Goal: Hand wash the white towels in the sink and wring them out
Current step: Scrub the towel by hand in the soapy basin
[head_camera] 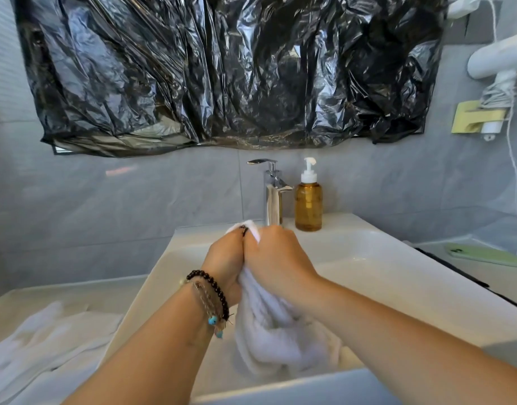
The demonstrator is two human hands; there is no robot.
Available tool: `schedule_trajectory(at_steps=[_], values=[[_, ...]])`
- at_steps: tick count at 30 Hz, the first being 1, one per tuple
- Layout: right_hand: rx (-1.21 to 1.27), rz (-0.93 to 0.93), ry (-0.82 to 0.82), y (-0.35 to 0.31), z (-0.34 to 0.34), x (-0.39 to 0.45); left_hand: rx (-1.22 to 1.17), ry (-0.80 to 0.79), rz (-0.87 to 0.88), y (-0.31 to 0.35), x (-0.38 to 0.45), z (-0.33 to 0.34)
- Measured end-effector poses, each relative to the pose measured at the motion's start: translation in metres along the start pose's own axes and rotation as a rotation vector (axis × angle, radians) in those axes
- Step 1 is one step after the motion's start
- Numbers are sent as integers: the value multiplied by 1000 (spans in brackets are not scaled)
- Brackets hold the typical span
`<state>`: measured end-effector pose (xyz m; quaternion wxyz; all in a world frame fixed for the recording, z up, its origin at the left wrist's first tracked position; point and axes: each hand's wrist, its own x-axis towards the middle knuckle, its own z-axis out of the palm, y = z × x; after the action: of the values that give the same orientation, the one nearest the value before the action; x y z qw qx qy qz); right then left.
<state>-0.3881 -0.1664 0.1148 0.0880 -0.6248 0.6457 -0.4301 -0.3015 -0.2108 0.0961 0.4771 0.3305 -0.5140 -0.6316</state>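
White terry cloth fills both my fists: my left hand (226,258) and my right hand (273,255) are clenched side by side, knuckles touching, around one towel (269,331) bunched into a rope. A short end pokes out above my fists and the rest hangs in folds down into the sink (382,273). Each grip is tight on the cloth, which reads to me as the wringing step for this piece, though I see no water running off it and cannot tell how wet it is.

As for progress, I judge I am partway. A second towel (47,340) lies spread on the surface left of the basin, blurred at the edge of view; whether it is washed or waiting I cannot say. So at least this wring must be finished, and that other towel perhaps handled too.

Around me, the faucet (273,194) stands just beyond my fists, no stream visible, with an amber soap bottle (308,203) right beside it on the basin's back ledge. A pale green phone (485,255) lies on the surface to the right, well apart from the basin, yet splashes could reach it. Black plastic sheeting (228,68) covers the wall above. The faucet spout is close enough that a wide twist might knock it.
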Motion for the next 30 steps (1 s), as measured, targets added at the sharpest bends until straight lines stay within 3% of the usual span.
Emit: schedule_trajectory(at_steps=[5,10,16,19,21,24,30], values=[[128,163,46,11,-16,35,29,5,97,1,-6,19],[2,-62,17,1,-1,-16,71,45,40,6,-2,1],[164,175,18,18,-14,39,81,53,80,1,-6,18],[113,107,9,14,-2,16,88,129,60,2,-6,13],[50,-12,17,8,3,-6,56,108,25,3,-5,7],[70,-42,41,13,-3,5,59,23,20,4,-9,10],[242,120,151,39,-26,42,74,-85,-49,7,-15,20]])
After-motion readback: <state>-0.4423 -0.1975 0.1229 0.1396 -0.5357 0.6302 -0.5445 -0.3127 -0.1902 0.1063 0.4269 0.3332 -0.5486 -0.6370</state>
